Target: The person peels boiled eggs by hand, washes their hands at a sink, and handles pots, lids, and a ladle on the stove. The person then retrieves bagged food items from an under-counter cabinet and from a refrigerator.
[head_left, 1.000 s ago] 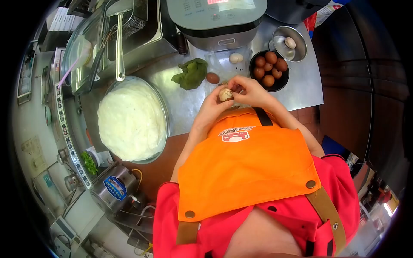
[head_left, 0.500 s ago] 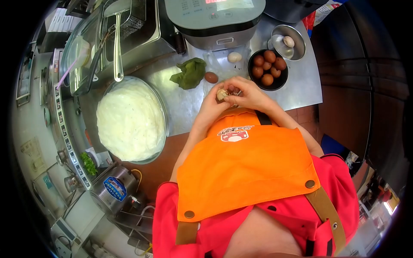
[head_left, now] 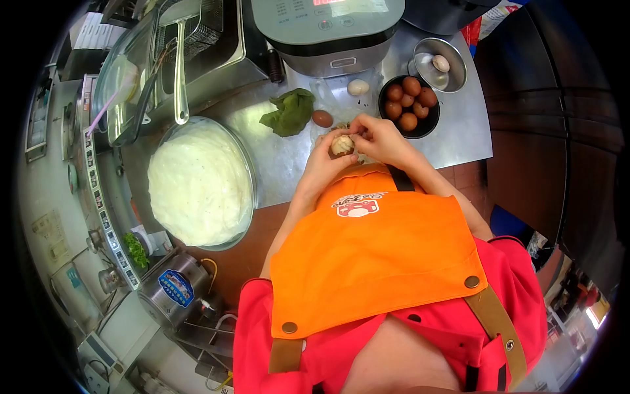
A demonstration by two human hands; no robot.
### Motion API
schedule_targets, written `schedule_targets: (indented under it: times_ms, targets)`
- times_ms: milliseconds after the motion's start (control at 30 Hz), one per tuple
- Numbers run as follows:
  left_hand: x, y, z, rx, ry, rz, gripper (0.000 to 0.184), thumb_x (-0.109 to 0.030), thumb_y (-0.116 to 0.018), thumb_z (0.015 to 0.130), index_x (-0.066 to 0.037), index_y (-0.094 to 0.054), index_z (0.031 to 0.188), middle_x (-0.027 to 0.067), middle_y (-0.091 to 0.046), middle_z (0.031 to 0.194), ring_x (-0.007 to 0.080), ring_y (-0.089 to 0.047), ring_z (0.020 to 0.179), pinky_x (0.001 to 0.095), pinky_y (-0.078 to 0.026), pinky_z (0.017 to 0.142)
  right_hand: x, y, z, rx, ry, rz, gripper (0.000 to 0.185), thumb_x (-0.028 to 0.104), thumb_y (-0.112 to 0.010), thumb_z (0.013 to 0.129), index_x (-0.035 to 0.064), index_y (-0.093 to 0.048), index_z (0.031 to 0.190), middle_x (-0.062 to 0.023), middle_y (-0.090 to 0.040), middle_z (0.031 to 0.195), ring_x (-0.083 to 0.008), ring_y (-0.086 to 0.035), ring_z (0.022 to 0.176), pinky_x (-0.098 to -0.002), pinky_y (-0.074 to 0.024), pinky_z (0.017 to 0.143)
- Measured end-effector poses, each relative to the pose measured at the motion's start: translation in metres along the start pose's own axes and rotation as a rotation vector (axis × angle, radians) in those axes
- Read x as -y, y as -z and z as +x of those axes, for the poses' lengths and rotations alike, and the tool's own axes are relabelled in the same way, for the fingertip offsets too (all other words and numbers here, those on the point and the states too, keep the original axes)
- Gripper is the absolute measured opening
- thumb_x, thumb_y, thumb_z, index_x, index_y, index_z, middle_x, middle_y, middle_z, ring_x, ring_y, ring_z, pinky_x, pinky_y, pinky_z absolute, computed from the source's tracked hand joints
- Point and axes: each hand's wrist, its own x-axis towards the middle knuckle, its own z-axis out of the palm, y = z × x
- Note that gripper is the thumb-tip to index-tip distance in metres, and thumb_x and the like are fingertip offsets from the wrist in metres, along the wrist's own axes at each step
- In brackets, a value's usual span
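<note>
My left hand (head_left: 318,161) is closed round a partly peeled egg (head_left: 342,145), its pale, mottled surface facing up with brown shell below. At the egg's upper right, the thumb and fingers of my right hand (head_left: 384,140) are pinched together; whatever is between them is too small to make out. Bits of shell lie on the counter just beyond my fingers, partly hidden. A whole brown egg (head_left: 322,118) rests close to my left hand, beside a crumpled green leaf (head_left: 289,112). Farther back is a pale egg (head_left: 357,87).
On my right stand a black bowl (head_left: 420,132) of brown eggs and a metal bowl (head_left: 462,73) with one pale egg. A rice cooker (head_left: 335,49) is at the back. To the left sits a glass bowl (head_left: 251,190) heaped with white dough-like stuff, below a fryer basket (head_left: 205,29).
My right hand has drawn back slightly up and to the right from the egg. More of the egg's peeled surface now shows in my left hand.
</note>
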Motion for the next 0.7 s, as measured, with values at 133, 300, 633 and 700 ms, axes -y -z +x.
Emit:
schedule_targets:
  times_ms: [133,300,633,700]
  targets:
    - [-0.006,-0.003,-0.006,0.03,0.007,-0.28,0.054,0.003,-0.067,0.078,-0.005,-0.048,0.128,0.0046,-0.054,0.114,0.0139,-0.054,0.104,0.0257,-0.045,0.09,-0.026,-0.001,0.001,-0.002,-0.157,0.343,0.016,0.011,-0.062,0.085,0.0002,-0.058,0.096,-0.008,-0.063,0.079,-0.014,-0.061,0.066,-0.0287,-0.0488,0.061]
    - [-0.01,-0.001,-0.009,0.032,-0.001,-0.419,0.056,0.004,-0.065,0.08,-0.005,-0.044,0.131,0.0052,-0.053,0.118,0.0134,-0.053,0.107,0.0254,-0.044,0.091,-0.035,0.003,0.002,0.064,-0.103,0.177,0.019,0.011,-0.062,0.087,0.0028,-0.058,0.104,-0.0024,-0.06,0.087,-0.0097,-0.058,0.075,-0.0242,-0.048,0.067]
    - [-0.003,-0.004,-0.006,0.026,-0.068,-0.291,0.052,0.006,-0.062,0.082,-0.002,-0.044,0.131,0.0064,-0.054,0.12,0.0151,-0.053,0.11,0.0266,-0.046,0.092,-0.006,-0.006,0.0,0.096,0.026,0.169,0.029,0.015,-0.065,0.083,0.0023,-0.056,0.107,-0.0062,-0.061,0.093,-0.0137,-0.058,0.085,-0.0287,-0.0484,0.077]
    - [-0.002,-0.004,-0.005,0.041,-0.068,-0.268,0.052,0.007,-0.062,0.081,-0.001,-0.045,0.131,0.0072,-0.054,0.119,0.016,-0.054,0.11,0.0272,-0.046,0.091,-0.009,-0.008,0.001,0.083,0.03,0.119,0.027,0.012,-0.064,0.081,0.0018,-0.055,0.104,-0.0066,-0.061,0.091,-0.0145,-0.058,0.084,-0.029,-0.0487,0.076]
